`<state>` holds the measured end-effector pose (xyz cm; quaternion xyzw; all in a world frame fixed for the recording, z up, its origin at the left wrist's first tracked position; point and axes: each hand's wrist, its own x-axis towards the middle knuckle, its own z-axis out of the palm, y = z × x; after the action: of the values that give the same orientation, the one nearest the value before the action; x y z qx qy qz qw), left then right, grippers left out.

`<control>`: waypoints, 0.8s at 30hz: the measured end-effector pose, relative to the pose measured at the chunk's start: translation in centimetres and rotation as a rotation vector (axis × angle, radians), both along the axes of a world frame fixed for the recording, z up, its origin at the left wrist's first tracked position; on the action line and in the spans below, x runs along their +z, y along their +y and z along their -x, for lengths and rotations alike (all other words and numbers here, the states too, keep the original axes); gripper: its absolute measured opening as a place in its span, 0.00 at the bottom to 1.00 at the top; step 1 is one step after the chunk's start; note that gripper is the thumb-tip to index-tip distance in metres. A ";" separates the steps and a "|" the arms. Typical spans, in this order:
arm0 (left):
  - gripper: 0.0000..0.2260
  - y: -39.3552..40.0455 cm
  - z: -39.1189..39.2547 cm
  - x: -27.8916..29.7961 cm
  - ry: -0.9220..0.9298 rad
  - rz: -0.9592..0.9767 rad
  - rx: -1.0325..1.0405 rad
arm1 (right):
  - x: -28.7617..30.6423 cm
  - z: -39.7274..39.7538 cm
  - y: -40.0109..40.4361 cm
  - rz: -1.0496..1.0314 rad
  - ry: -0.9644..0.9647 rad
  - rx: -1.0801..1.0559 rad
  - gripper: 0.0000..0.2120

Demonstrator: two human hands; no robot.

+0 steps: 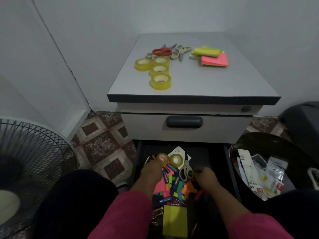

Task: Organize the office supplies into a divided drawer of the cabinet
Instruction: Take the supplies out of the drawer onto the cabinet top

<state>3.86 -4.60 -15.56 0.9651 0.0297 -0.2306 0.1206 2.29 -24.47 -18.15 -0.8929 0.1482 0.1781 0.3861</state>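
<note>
The cabinet's bottom drawer stands open, holding a loose heap of batteries, coloured sticky tabs, a yellow note pad, grey scissors and two tape rolls. My left hand grips the left tape roll. The other tape roll lies beside it. My right hand reaches into the drawer just right of the scissors, its fingers curled down into shadow. On the cabinet top lie several tape rolls, several scissors and sticky note pads.
The middle drawer with a dark handle is closed above the open one. A black bin full of packaging stands at the right. A fan stands at the left on the tiled floor. My knees flank the drawer.
</note>
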 end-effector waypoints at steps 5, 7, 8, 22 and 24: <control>0.12 0.5 -1.2 -0.1 0.025 0.165 0.069 | 0.1 0.2 0.0 -0.014 0.003 -0.049 0.12; 0.10 0.9 -1.7 0.3 -0.048 0.189 0.113 | 0.9 0.5 -0.1 0.045 -0.029 -0.077 0.08; 0.09 1.0 -1.8 0.5 -0.075 0.197 0.135 | 1.5 0.8 -0.1 0.088 -0.039 -0.061 0.06; 0.14 1.4 -0.8 -0.3 0.042 0.183 0.097 | 2.8 3.7 3.8 0.373 0.166 0.932 0.18; 0.13 1.4 -0.7 -0.2 0.062 0.187 0.102 | 2.7 3.3 3.3 0.303 0.185 0.868 0.14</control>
<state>4.59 -3.21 -15.73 0.9392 0.0608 -0.2558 0.2207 -1.05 -21.15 -15.42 -0.8990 -0.1806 0.3784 0.1262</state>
